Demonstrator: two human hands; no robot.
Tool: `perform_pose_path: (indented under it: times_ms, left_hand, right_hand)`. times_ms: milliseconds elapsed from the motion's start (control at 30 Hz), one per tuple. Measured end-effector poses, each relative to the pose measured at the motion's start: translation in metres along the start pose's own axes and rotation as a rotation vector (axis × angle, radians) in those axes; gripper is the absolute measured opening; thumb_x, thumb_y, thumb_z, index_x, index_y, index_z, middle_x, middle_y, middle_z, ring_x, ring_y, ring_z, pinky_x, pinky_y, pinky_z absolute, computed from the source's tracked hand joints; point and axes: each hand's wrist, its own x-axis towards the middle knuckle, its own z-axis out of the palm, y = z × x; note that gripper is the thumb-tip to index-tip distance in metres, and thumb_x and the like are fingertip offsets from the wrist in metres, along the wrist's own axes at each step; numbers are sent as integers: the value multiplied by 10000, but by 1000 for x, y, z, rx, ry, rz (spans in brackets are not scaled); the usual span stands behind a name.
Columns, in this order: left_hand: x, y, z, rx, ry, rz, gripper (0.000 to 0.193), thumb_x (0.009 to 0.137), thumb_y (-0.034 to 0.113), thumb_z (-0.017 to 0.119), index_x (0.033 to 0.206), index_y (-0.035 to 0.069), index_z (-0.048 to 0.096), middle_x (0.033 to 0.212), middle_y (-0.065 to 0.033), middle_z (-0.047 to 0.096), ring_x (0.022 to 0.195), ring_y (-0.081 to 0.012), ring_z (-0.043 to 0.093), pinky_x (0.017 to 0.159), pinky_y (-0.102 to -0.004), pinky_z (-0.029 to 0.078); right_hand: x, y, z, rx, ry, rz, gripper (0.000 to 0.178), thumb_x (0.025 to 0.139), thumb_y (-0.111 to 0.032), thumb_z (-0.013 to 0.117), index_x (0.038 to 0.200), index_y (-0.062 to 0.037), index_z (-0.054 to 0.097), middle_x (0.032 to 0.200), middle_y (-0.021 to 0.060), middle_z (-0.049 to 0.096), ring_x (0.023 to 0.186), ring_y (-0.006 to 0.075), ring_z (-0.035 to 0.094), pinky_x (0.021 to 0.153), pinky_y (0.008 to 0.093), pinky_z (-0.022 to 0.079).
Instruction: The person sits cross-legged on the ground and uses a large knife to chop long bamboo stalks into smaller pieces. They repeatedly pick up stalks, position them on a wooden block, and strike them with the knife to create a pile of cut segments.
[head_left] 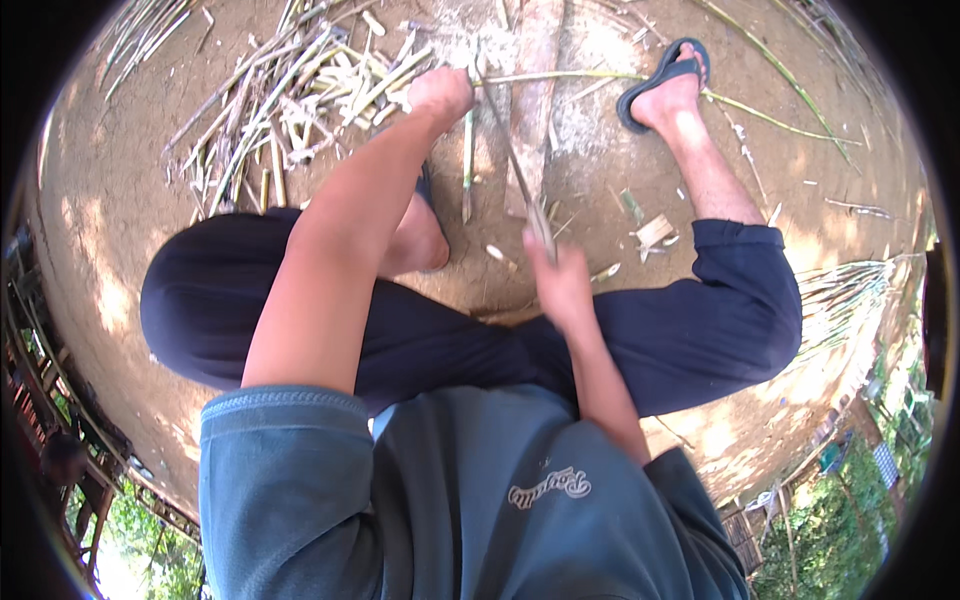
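My left hand (442, 95) is closed around one end of a long thin green stalk (560, 74), which runs to the right to my sandalled foot (672, 85). In my right hand (562, 285), slightly blurred, is the handle of a long-bladed knife (512, 150). Its narrow blade points away from me and passes close beside my left hand, across the line of the stalk; whether it touches the stalk I cannot tell. Under the stalk lies a flat wooden board (533, 110).
A heap of cut stalk pieces (310, 105) lies on the dirt at the far left. Near the board are a short green piece (468, 165) and a pale wood chip (655, 232). A bundle of thin stalks (845, 300) rests at the right, beyond my knee.
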Motion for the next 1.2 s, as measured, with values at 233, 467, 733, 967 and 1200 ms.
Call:
perform_pose_path:
  times_ms: [233, 467, 733, 967, 1200]
  left_hand:
    - [-8, 13, 10, -50, 67, -22, 331, 878, 297, 549, 1032, 44, 697, 1061, -199, 677, 996, -320, 664, 858, -417, 534]
    - [-4, 4, 1, -9, 89, -47, 373, 885, 329, 558, 1068, 26, 676, 1062, -182, 680, 1007, -322, 658, 862, -421, 529]
    - [-10, 6, 12, -11, -4, -46, 357, 885, 345, 564, 1042, 51, 691, 1060, -190, 679, 995, -321, 662, 874, -419, 522]
    - [-9, 11, 15, -66, 14, -71, 310, 841, 201, 528, 1038, 40, 704, 1062, -184, 682, 1018, -321, 658, 878, -414, 518]
    - [-11, 1, 9, -122, 50, -95, 401, 871, 362, 547, 1042, 27, 688, 1057, -218, 672, 988, -350, 658, 885, -422, 520]
  right_hand:
    - [96, -41, 15, -73, 98, -51, 559, 903, -492, 588, 639, 2, 600, 533, 52, 530, 515, 117, 500, 501, 317, 395]
    - [8, 9, -6, -3, 18, -120, 459, 912, -396, 605, 751, 31, 660, 580, 134, 575, 568, 170, 574, 562, 363, 449]
    - [96, -26, 25, -103, -4, 18, 534, 888, -480, 610, 733, 30, 645, 550, 122, 563, 540, 174, 542, 556, 377, 453]
    - [61, -43, 11, -103, -17, 61, 539, 879, -479, 610, 729, 36, 661, 608, 237, 600, 611, 340, 651, 590, 443, 468]
    - [23, -1, 9, 93, 46, -184, 486, 891, -456, 599, 853, 19, 697, 738, 251, 655, 760, 372, 680, 702, 421, 510]
